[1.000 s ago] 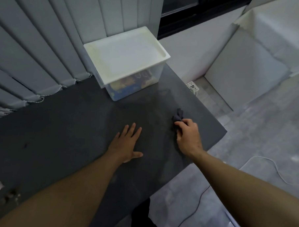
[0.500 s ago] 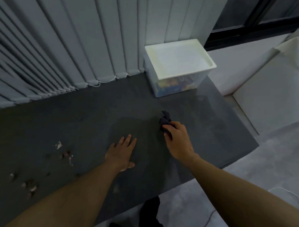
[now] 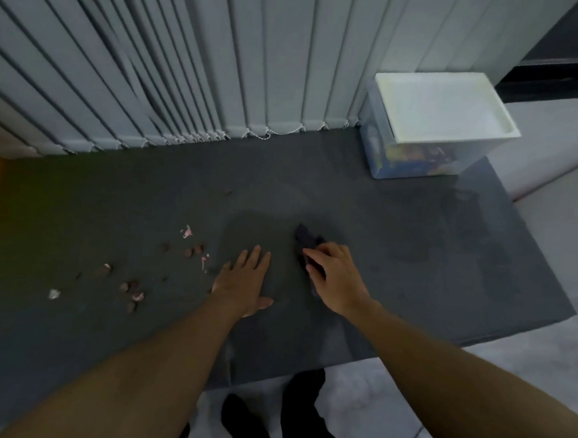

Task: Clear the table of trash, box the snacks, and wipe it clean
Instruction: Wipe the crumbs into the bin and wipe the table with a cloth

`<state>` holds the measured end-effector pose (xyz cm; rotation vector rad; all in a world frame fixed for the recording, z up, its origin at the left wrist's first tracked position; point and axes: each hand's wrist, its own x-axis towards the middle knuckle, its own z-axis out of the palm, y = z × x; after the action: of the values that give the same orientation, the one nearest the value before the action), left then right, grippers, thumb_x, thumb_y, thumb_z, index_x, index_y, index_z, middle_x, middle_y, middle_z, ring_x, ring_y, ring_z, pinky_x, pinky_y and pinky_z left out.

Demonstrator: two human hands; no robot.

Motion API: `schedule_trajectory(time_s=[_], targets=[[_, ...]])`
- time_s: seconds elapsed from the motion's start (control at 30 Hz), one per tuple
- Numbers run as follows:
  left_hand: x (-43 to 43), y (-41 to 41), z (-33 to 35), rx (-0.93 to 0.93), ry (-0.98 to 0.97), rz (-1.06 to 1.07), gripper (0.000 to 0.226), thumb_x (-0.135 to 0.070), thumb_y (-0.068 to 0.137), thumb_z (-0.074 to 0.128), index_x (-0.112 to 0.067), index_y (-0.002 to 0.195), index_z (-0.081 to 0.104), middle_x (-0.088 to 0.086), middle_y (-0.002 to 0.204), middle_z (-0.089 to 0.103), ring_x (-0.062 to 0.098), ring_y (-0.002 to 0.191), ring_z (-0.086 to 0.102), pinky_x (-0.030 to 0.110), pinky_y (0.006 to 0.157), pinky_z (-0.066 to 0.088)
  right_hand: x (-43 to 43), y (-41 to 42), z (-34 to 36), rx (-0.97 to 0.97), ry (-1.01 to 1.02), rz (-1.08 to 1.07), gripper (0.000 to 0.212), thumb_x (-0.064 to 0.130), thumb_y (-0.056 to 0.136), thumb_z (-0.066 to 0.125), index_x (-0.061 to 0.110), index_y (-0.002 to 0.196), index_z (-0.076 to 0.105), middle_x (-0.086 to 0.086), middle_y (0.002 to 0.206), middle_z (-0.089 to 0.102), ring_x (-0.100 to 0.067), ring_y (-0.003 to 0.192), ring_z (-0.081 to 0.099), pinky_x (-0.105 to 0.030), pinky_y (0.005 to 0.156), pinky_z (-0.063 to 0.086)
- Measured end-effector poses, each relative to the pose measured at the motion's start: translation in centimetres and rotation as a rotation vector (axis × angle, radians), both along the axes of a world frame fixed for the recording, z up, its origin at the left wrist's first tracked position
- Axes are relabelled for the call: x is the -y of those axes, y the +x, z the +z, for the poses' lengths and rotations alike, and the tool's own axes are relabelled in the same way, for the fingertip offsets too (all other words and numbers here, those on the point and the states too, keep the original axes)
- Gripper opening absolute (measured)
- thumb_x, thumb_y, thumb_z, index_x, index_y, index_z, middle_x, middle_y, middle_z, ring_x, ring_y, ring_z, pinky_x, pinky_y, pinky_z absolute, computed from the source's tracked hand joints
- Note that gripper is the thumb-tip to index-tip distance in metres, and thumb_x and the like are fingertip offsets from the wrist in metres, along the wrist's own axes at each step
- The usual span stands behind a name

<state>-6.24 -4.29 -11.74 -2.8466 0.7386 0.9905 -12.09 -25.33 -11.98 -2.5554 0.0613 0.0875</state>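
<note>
On the counter (image 3: 413, 224), a cloth (image 3: 305, 241) is gripped by curled fingers of the right hand (image 3: 336, 277); the left hand (image 3: 245, 283) is laid flat beside crumbs (image 3: 198, 248), fingers straight. The snack box (image 3: 441, 106) is set far right.

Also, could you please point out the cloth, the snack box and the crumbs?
cloth (image 3: 305, 238): head view, its free bunched dark end.
snack box (image 3: 441, 106): head view, middle of its white lid.
crumbs (image 3: 198, 248): head view, one brown piece in the cluster.
</note>
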Motion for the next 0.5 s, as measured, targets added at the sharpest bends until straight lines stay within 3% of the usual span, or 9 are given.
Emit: schedule_trajectory(time_s=[0.1,0.2,0.27,0.37,0.5], targets=[[-0.8,-0.1,0.0,0.009,-0.029,0.025,0.106,-0.057,0.087,0.063,-0.023,0.159,-0.008,0.0,0.166,-0.015,0.025,0.154,-0.003,0.048,0.122,0.015,-0.7,0.4,-0.1,-0.051,0.05,-0.086,0.047,0.019,0.092,0.064,0.016,0.138,0.053,-0.005,0.124,0.049,-0.023,0.115,0.042,-0.031,0.101,0.041],[-1.5,0.0,0.1,0.009,-0.052,0.043,0.105,-0.057,0.087,0.063,-0.023,0.159,-0.007,0.001,0.167,-0.013,0.025,0.154,-0.002,0.048,0.121,0.016,-0.7,1.0,0.0,-0.194,0.02,-0.268,0.055,0.03,0.086,0.068,0.016,0.135,0.048,-0.008,0.122,0.048,-0.027,0.115,0.042,-0.031,0.094,0.042],[-1.8,0.1,0.3,0.001,-0.056,0.05,0.105,-0.056,0.088,0.062,-0.023,0.159,-0.007,0.001,0.167,-0.013,0.025,0.154,-0.002,0.048,0.121,0.017,-0.5,1.5,0.2,-0.289,-0.041,-0.309,0.04,0.032,0.084,0.066,0.013,0.118,0.058,-0.009,0.112,0.058,-0.029,0.107,0.054,-0.034,0.082,0.047],[-2.0,0.3,0.8,0.004,-0.057,0.053,0.104,-0.056,0.089,0.061,-0.023,0.159,-0.008,0.001,0.167,-0.014,0.025,0.154,-0.003,0.048,0.122,0.016,-0.7,1.7,1.0,-0.267,0.043,-0.295,0.017,0.023,0.08,0.067,0.017,0.095,0.064,-0.003,0.095,0.064,-0.022,0.088,0.062,-0.029,0.067,0.046],[-2.3,0.6,1.6,0.027,-0.06,0.042,0.103,-0.056,0.09,0.06,-0.022,0.159,-0.009,0.002,0.167,-0.013,0.025,0.154,-0.003,0.046,0.123,0.014,-1.5,1.6,1.8,-0.198,0.246,-0.33,0.016,0.018,0.08,0.063,0.03,0.078,0.053,0.011,0.075,0.06,-0.002,0.068,0.056,-0.012,0.051,0.038]])
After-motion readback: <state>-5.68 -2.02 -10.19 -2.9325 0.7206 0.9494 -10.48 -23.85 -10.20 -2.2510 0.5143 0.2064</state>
